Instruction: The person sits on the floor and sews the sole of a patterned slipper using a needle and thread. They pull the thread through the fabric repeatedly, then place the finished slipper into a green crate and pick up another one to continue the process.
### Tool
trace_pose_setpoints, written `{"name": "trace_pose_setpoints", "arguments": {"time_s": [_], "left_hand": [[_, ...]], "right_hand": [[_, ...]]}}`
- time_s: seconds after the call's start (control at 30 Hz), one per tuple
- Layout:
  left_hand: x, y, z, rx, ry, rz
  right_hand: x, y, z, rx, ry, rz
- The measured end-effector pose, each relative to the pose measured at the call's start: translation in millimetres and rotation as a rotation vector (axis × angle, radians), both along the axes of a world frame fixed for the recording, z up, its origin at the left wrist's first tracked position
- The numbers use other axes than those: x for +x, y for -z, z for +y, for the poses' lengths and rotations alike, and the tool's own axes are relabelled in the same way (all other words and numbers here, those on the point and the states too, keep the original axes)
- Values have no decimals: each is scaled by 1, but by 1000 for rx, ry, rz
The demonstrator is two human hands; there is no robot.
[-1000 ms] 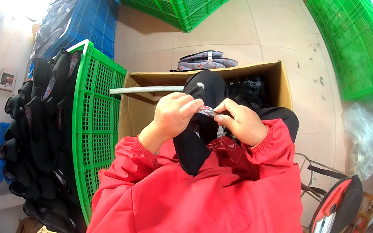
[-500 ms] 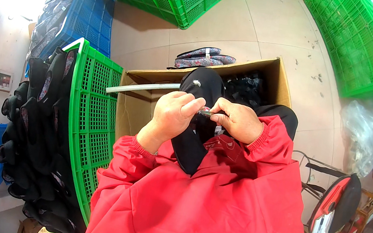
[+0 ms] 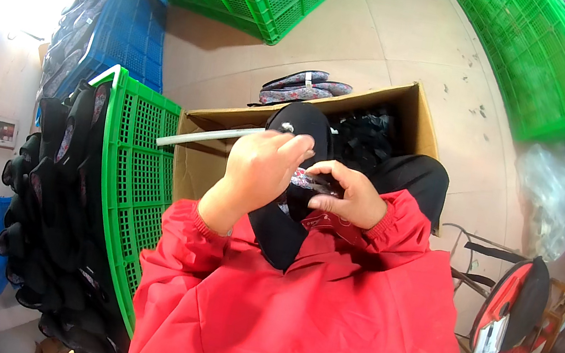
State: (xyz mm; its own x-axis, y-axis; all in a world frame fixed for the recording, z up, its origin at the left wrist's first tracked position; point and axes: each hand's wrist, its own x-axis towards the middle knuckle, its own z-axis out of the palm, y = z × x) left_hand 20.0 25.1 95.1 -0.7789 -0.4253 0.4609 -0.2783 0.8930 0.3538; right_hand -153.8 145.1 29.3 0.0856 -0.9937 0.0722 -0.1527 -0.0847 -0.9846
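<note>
Both hands, left (image 3: 262,166) and right (image 3: 345,198), grasping black shoe (image 3: 293,178) (apparently), over cardboard box (image 3: 411,108)

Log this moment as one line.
left hand: grips black shoe | right hand: pinches shoe | behind: cardboard box | person's left: green crate

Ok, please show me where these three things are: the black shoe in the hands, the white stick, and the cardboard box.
black shoe (image 3: 300,124), head view, on its rounded toe above the hands.
white stick (image 3: 204,137), head view, on the middle of its bare length.
cardboard box (image 3: 421,117), head view, on its right side wall.
</note>
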Motion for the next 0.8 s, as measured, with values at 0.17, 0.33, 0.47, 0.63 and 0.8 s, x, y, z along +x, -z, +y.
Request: {"name": "trace_pose_setpoints", "arguments": {"time_s": [0.17, 0.33, 0.47, 0.63, 0.8], "left_hand": [[-55, -4, -28, -104, 135, -56], [-96, 8, -47, -66, 19, -285], [-62, 3, -65, -252, -148, -147], [0, -11, -56, 315, -328, -415], [42, -2, -13, 811, -265, -575]], "right_hand": [[19, 20, 10, 45, 84, -229], [24, 26, 22, 85, 89, -396], [21, 32, 26, 96, 83, -386], [21, 45, 29, 196, 91, -521], [27, 44, 21, 297, 59, -646]]}}
